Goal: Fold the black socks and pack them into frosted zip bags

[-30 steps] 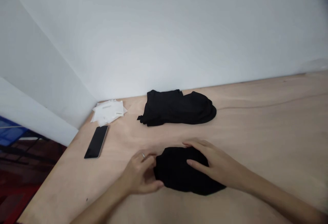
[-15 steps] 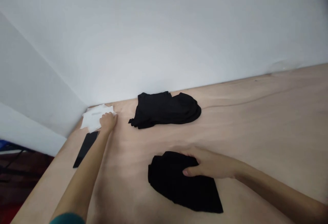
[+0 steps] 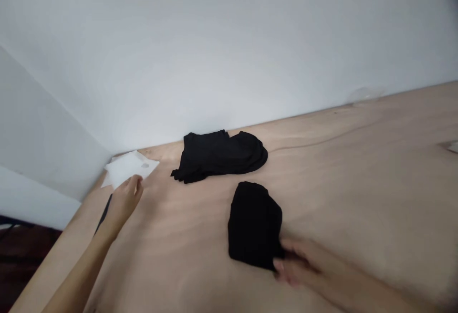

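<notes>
My left hand (image 3: 126,199) is pinched at the near edge of a white paper sheet (image 3: 125,169), the top one of a small stack at the table's far left corner. The sheet has a small oval mark or hole. A dark flat strip (image 3: 103,216) shows partly beside my left wrist. My right hand (image 3: 304,263), blurred, grips the lower right corner of a folded black sock (image 3: 255,224) with thumb and fingers. Further back, by the wall, lies a flat pile of black socks (image 3: 223,155), touched by neither hand.
A pale wall (image 3: 229,50) rises along the back edge of the wooden table (image 3: 358,179). Something clear and crumpled (image 3: 365,94) is against the wall at right. A small pale item (image 3: 453,147) shows at the right edge. Dark red floor lies beyond the table's left edge.
My left hand has drawn back towards me, and the top white sheet has shifted and turned. My right hand has moved down to the near sock's corner, and that sock has turned upright in view.
</notes>
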Demonstrator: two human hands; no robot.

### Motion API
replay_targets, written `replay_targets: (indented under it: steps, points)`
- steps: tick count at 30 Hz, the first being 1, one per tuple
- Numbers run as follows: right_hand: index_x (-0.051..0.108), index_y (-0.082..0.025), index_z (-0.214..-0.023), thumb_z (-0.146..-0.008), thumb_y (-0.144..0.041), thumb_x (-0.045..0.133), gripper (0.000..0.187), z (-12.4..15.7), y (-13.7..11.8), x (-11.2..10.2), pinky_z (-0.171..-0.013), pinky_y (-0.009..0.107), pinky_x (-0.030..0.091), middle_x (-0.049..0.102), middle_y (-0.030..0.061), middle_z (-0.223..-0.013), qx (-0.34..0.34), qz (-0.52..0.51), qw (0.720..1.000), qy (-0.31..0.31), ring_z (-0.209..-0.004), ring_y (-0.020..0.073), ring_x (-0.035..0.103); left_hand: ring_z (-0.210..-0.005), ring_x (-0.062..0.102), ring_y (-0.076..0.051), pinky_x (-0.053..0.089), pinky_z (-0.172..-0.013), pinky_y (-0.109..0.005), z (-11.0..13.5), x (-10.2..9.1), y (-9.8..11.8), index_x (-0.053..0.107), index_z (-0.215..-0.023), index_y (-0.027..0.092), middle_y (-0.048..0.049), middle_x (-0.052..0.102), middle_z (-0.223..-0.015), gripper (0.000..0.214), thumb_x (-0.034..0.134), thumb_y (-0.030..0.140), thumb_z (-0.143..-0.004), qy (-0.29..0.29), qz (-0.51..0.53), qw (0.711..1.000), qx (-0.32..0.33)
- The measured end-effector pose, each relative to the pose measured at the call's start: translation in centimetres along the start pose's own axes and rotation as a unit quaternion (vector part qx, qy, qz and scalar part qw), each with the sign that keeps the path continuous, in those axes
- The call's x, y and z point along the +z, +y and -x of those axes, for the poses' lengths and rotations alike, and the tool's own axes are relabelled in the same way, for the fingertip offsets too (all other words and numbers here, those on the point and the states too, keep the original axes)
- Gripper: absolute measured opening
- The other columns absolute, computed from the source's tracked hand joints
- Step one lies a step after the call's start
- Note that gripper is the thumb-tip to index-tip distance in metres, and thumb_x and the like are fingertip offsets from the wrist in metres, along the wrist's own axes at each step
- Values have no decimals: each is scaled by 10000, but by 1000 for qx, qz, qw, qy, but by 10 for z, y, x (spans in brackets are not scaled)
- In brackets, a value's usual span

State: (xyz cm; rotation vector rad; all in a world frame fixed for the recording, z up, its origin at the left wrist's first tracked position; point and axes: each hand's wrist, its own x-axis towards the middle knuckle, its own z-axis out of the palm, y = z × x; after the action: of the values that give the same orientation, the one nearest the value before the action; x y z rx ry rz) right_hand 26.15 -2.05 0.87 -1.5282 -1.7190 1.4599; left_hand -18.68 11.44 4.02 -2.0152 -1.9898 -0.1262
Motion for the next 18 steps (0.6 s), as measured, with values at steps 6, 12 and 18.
replay_targets:
  steps: [6,12,18]
  points:
    - [685,-248,-1280,-865,-116,625,440,19,-11,10,-852,311,613,757,57,-1215,-337,354,869,73,-1043,230,734,-1007,754,-240,592,-926,-377,88,-14,-3,657,-969,243,-51,783,-1034,112,552,209,-946,166,247,940,167]
    - [668,-233,-1311,-1024,-269,536,317,-21,4,37,-1075,486,497,697,40,-1353,-510,475,700,155,-1260,259,624,-1193,684,-290,526,-1044,-512,119,-17,1,724,-1022,278,-50,785,-1127,290,506,175,-860,-34,229,956,178]
    - [641,-219,-1364,-919,-213,535,457,-24,-6,29,-984,485,552,672,79,-1386,-505,477,709,123,-1224,293,651,-860,724,-266,554,-795,-397,109,-30,51,650,-978,223,-86,748,-909,221,461,338,-968,-24,190,976,103]
